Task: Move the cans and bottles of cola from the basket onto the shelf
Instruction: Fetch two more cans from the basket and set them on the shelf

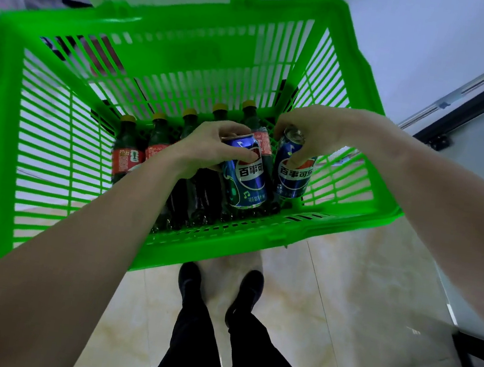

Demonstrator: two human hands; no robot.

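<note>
In the basket (192, 39), each hand grips one blue can: left hand (208, 147) at 9 o'clock, right hand (313, 131) at 3 (smooth, probably heavy; hold the sides).

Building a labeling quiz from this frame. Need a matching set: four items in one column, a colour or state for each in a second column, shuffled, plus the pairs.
Items
1. left hand
2. right hand
3. basket
4. bottle caps

States
A. green slatted plastic
B. yellow
C. grips the blue can nearer the bottles, thumb across its front
D. pinches the top of the other blue can, near the basket's right wall

Pairs: 1-C, 2-D, 3-A, 4-B
</note>
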